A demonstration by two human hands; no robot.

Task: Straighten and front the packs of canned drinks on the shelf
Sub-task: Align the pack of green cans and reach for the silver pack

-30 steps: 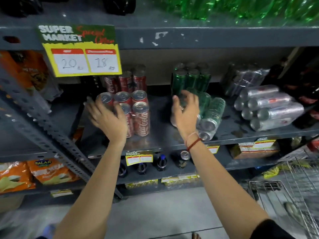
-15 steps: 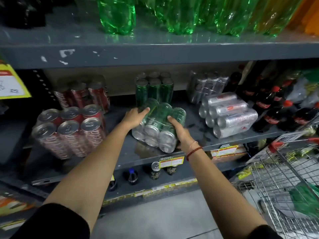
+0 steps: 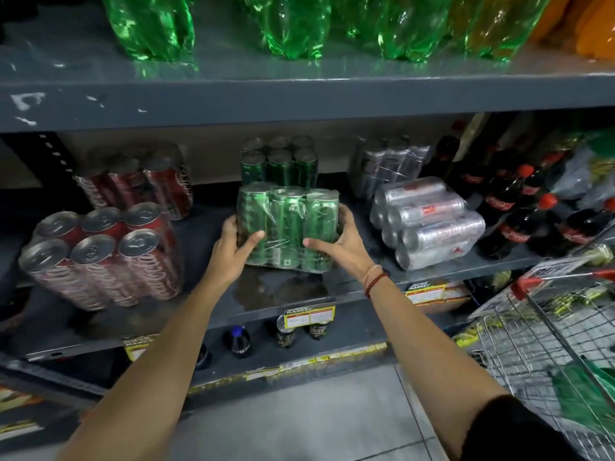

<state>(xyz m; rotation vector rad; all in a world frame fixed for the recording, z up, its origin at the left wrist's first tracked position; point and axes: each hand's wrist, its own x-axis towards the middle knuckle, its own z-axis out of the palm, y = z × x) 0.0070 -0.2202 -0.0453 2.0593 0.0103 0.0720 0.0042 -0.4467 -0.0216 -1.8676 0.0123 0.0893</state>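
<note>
Green can pack [image 3: 288,226]: shrink-wrapped, cans upright, standing on the middle shelf [image 3: 332,287] near its front, roughly centred. Three cans show across the front face; the film is wrinkled and glossy.

Left hand [image 3: 234,247] grips the pack's left side, thumb across the front, fingers wrapped behind. Right hand [image 3: 342,244] grips the right side the same way, thumb on the front low down. Both hands closed on the pack. A red thread band [image 3: 374,281] sits on the right wrist.

Directly behind: a second green pack [image 3: 279,164], upright, further back on the same shelf.

Left of it: a red cola can pack [image 3: 100,257], wrapped, six silver tops visible, leaning toward the camera. Behind that, another red pack [image 3: 139,184], upright.

Right of it: a silver can pack [image 3: 429,222] lying on its side, can ends facing left-front. Behind, another silver pack [image 3: 387,168], upright. Further right, dark cola bottles [image 3: 519,207] with red caps.

Shelf above: wrapped green plastic bottles [image 3: 293,24]; orange ones at the far right edge.

Shelf below: single dark cans [image 3: 286,334] and a small dark bottle [image 3: 240,341] with a blue cap. Yellow price tag [image 3: 309,316] on the middle shelf's front edge.

Lower right: wire shopping trolley [image 3: 545,354], with green and yellow items inside, too blurred to identify.
</note>
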